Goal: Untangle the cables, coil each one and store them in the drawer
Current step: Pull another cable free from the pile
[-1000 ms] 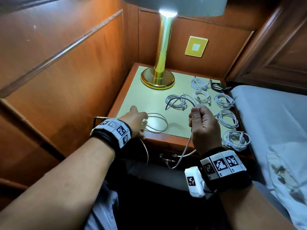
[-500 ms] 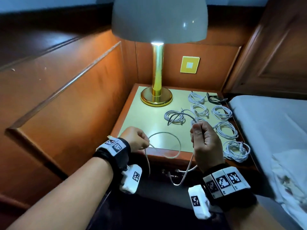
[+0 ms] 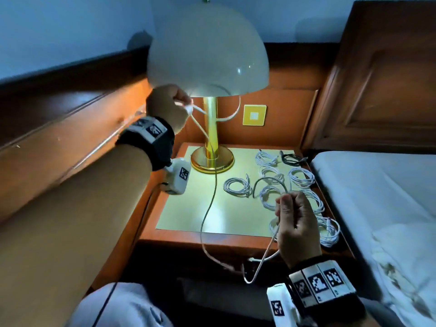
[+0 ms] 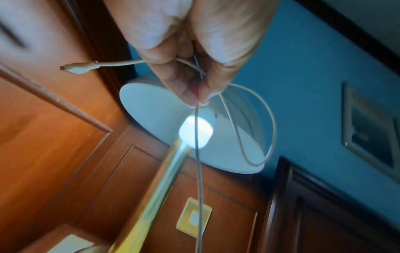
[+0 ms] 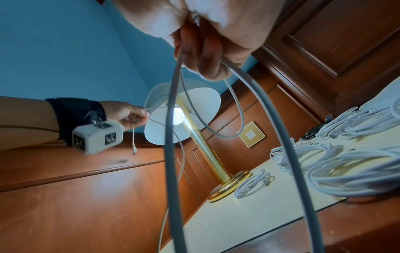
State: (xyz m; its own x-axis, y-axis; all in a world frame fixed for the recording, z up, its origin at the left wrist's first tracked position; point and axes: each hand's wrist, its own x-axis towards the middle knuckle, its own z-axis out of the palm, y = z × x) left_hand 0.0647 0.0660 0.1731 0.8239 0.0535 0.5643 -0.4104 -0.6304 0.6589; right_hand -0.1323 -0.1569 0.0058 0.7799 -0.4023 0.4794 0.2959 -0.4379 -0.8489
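My left hand (image 3: 185, 107) is raised beside the lamp shade and pinches a long white cable (image 3: 210, 197) near its end. In the left wrist view the cable's plug (image 4: 78, 68) sticks out past the fingers (image 4: 190, 89) and a small loop (image 4: 267, 130) hangs beside them. The cable drops past the lamp stem, sags below the nightstand's front edge and rises into my right hand (image 3: 286, 206). That hand grips it in a fist low over the nightstand (image 3: 188, 223), with a loop (image 3: 269, 179) arching above. The right wrist view shows the strands (image 5: 173, 137) leaving the fist (image 5: 205, 51).
Several white coiled cables (image 3: 237, 187) and one black coil (image 3: 292, 159) lie on the right of the nightstand. A brass lamp (image 3: 211, 159) with a white shade (image 3: 207, 48) stands at the back. Wood panelling is on the left, a bed (image 3: 377, 197) on the right.
My left hand has risen from the nightstand's front edge to beside the lamp shade, drawing the cable up taut. The right hand keeps its grip in about the same place.
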